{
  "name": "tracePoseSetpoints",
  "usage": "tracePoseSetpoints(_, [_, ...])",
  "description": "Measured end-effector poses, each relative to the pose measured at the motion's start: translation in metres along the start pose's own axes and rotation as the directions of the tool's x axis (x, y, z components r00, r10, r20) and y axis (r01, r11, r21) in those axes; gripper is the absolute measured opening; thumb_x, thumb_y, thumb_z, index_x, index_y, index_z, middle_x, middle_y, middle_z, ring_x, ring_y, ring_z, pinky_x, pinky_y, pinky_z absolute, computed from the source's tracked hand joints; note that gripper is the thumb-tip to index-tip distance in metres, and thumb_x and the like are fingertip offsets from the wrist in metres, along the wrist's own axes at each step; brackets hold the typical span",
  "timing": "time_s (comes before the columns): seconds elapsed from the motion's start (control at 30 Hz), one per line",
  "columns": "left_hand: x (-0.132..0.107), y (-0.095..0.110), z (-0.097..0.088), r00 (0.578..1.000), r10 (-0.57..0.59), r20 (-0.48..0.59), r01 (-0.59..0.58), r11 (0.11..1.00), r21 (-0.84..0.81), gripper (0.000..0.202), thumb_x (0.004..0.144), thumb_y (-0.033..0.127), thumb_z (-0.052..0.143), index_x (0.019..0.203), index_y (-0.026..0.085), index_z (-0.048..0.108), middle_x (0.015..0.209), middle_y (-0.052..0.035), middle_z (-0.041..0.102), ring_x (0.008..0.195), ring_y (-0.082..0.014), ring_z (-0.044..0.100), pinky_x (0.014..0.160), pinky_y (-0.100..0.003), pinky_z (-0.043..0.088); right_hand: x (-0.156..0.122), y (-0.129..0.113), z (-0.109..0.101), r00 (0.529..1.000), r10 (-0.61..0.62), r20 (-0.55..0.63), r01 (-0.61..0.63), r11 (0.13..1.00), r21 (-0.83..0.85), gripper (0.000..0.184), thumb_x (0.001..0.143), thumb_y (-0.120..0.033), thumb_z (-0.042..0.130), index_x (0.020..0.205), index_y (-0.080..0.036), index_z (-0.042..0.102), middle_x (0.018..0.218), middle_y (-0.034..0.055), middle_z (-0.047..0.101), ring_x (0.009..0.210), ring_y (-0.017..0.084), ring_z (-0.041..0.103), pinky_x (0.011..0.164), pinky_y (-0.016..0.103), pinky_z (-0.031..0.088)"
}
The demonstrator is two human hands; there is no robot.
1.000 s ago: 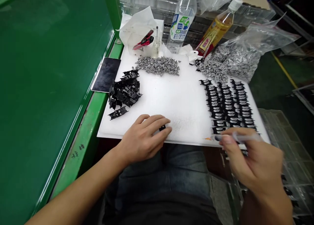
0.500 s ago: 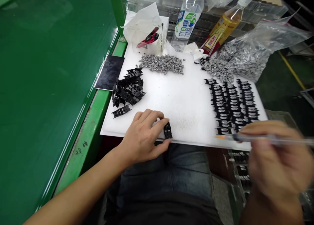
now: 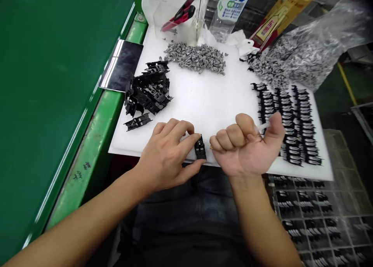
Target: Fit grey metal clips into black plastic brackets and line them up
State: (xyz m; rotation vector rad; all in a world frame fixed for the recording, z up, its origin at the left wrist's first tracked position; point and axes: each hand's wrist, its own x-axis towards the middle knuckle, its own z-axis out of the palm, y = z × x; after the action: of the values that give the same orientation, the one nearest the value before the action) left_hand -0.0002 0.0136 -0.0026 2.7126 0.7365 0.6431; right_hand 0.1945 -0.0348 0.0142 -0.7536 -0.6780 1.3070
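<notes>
My left hand (image 3: 167,152) pinches a small black plastic part (image 3: 200,148) between thumb and fingers at the front edge of the white board (image 3: 204,104). The part stands lengthwise on the board. Closed in a fist, my right hand (image 3: 247,144) grips a syringe (image 3: 263,126) with the thumb by its clear rear end. Its orange tip pokes out beside the little finger, close to the right side of the black part. Most of the syringe is hidden in the palm. Left of my hands lies a heap of similar black parts (image 3: 150,90), with one apart in front.
Small grey pieces (image 3: 198,57) are piled at the back, near a clear box (image 3: 175,24) with a red-handled tool. Two bottles and a plastic bag (image 3: 303,57) of grey pieces stand behind. Rows of black parts (image 3: 287,115) fill the right; a compartment tray (image 3: 346,205) sits below. A tablet (image 3: 121,65) lies left.
My right hand has swung left from the right edge with the syringe, its tip now near the black part. My left hand keeps its pinch. The view has tilted and shifted closer.
</notes>
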Motion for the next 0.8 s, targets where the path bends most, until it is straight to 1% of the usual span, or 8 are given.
tracePoseSetpoints(0.1, [0.0003,-0.0003,0.0003,1.0,0.0,-0.003,0.0,1.0,0.004,0.044,0.095,0.048,0.067,0.126,0.018,0.066,0.121,-0.0114,0.066,0.104,-0.0305,0.058,0.083,-0.047,0.041,-0.0015,0.0024,0.0015,0.998,-0.013,0.066,0.012,1.0,0.021,0.07,0.096,-0.084,0.032,0.061,-0.024,0.022,0.046,-0.0072,0.006,0.041,0.013,0.004,0.044,0.033,0.018])
tracePoseSetpoints(0.2, [0.0004,-0.0006,0.0009,1.0,0.0,0.001,0.0,1.0,0.005,0.044,0.095,0.05,0.067,0.126,0.018,0.066,0.122,-0.012,0.066,0.105,-0.0309,0.058,0.083,-0.048,0.041,-0.0025,0.0038,0.0032,0.997,-0.034,0.069,0.033,0.999,0.015,0.065,0.098,-0.077,0.032,0.061,-0.024,0.024,0.045,-0.0068,0.008,0.041,0.013,0.004,0.046,0.033,0.019])
tracePoseSetpoints(0.37, [0.0,-0.0003,0.0014,1.0,0.004,0.003,-0.004,1.0,0.01,0.044,0.096,0.05,0.066,0.126,0.018,0.065,0.122,-0.0123,0.067,0.105,-0.0311,0.058,0.083,-0.047,0.041,-0.0024,0.0061,0.0008,0.991,-0.06,0.116,0.057,0.998,0.022,0.06,0.1,-0.071,0.032,0.062,-0.025,0.026,0.045,-0.0069,0.013,0.041,0.013,0.007,0.047,0.033,0.022])
tracePoseSetpoints(0.47, [0.0001,-0.0003,0.0016,1.0,0.004,0.0,-0.004,1.0,0.017,0.043,0.096,0.05,0.066,0.125,0.019,0.064,0.122,-0.0125,0.067,0.105,-0.0314,0.058,0.082,-0.047,0.041,-0.0029,0.0068,-0.0006,0.993,-0.058,0.099,0.058,0.998,-0.006,0.056,0.101,-0.065,0.033,0.062,-0.025,0.026,0.046,-0.007,0.013,0.042,0.013,0.007,0.048,0.033,0.024])
tracePoseSetpoints(0.63, [0.001,-0.0006,0.0019,1.0,0.011,-0.011,-0.011,1.0,0.023,0.044,0.094,0.049,0.067,0.125,0.018,0.066,0.121,-0.0125,0.067,0.105,-0.0317,0.059,0.082,-0.048,0.041,-0.0027,0.0071,0.0034,0.995,-0.076,0.069,0.08,0.995,-0.055,0.066,0.097,-0.08,0.03,0.059,-0.025,0.025,0.044,-0.0073,0.009,0.04,0.013,0.006,0.046,0.032,0.023])
tracePoseSetpoints(0.73, [0.0011,-0.0002,0.0015,1.0,0.009,-0.008,-0.009,1.0,0.023,0.045,0.094,0.048,0.067,0.126,0.017,0.066,0.121,-0.0126,0.067,0.105,-0.0317,0.059,0.082,-0.047,0.041,-0.0022,0.0071,0.0072,0.996,-0.077,0.033,0.078,0.996,-0.041,0.067,0.098,-0.077,0.025,0.058,-0.024,0.025,0.043,-0.0067,0.007,0.04,0.013,0.005,0.046,0.032,0.021])
tracePoseSetpoints(0.8, [0.001,0.0001,0.0013,1.0,0.01,-0.008,-0.01,1.0,0.024,0.045,0.094,0.049,0.067,0.125,0.017,0.067,0.12,-0.0127,0.066,0.105,-0.0318,0.059,0.082,-0.047,0.041,-0.0021,0.0071,0.0089,0.997,-0.073,0.007,0.074,0.997,-0.033,0.069,0.097,-0.079,0.024,0.056,-0.024,0.024,0.042,-0.0064,0.006,0.04,0.012,0.004,0.045,0.031,0.02])
